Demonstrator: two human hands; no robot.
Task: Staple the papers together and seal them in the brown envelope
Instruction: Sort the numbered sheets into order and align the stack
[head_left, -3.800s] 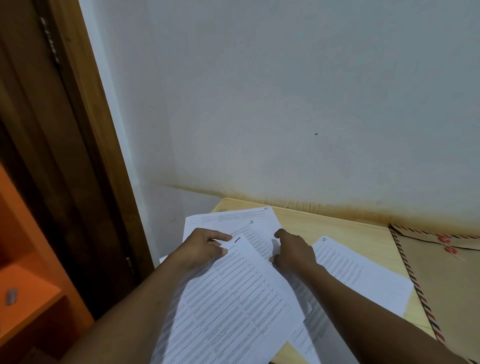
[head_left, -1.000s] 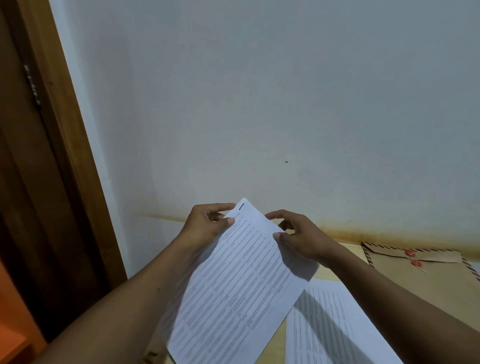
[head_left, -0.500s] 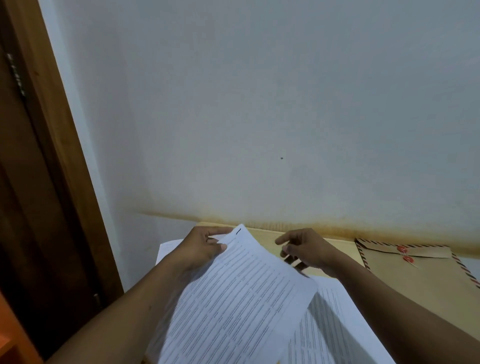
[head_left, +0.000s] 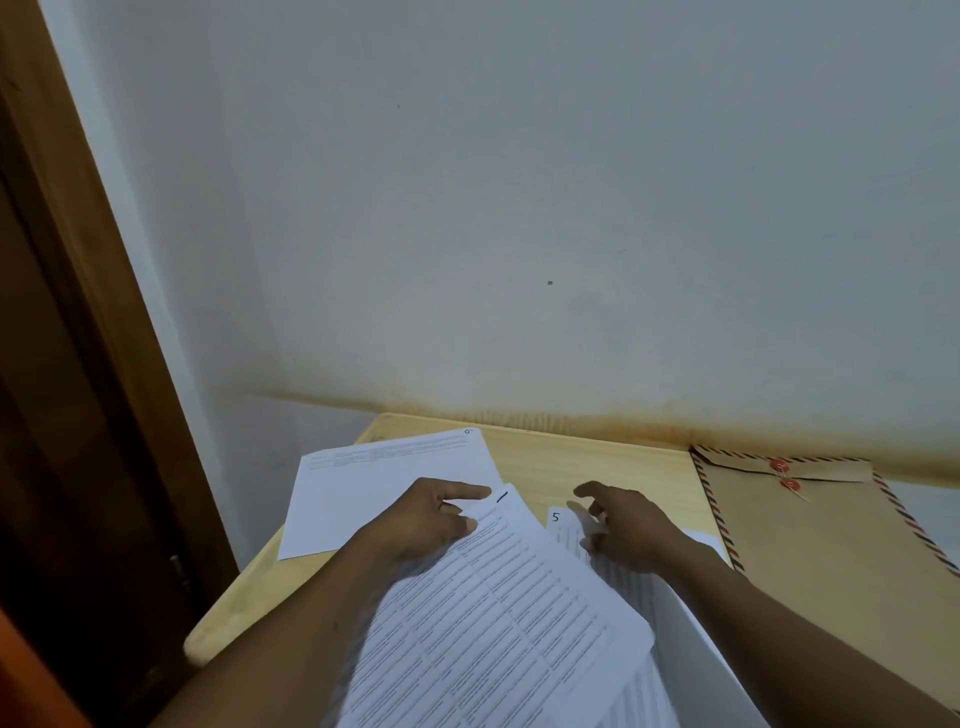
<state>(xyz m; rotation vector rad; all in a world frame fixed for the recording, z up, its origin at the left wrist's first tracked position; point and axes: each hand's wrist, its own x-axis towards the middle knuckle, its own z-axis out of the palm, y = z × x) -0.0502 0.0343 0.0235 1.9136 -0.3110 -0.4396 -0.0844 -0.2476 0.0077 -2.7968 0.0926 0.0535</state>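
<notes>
My left hand (head_left: 431, 517) pinches the top corner of a stack of printed papers (head_left: 498, 613), whose top sheet is marked 1. My right hand (head_left: 621, 525) hovers with fingers spread over the sheet marked 5 (head_left: 563, 525), which lies flat on the table; I cannot tell if the fingertips touch it. Another sheet, marked 6 (head_left: 384, 478), lies flat at the table's far left corner. The brown envelope (head_left: 821, 540) with striped edges and red string buttons lies flat on the right, its flap toward the wall. No stapler is in view.
The light wooden table (head_left: 587, 462) stands against a white wall (head_left: 519, 208) with a rusty stain along its base. A dark wooden door frame (head_left: 67, 364) runs down the left side, close to the table's left edge.
The stack has come down from in front of the wall to just above the table. My right hand has let go of it and moved right, over the sheet marked 5.
</notes>
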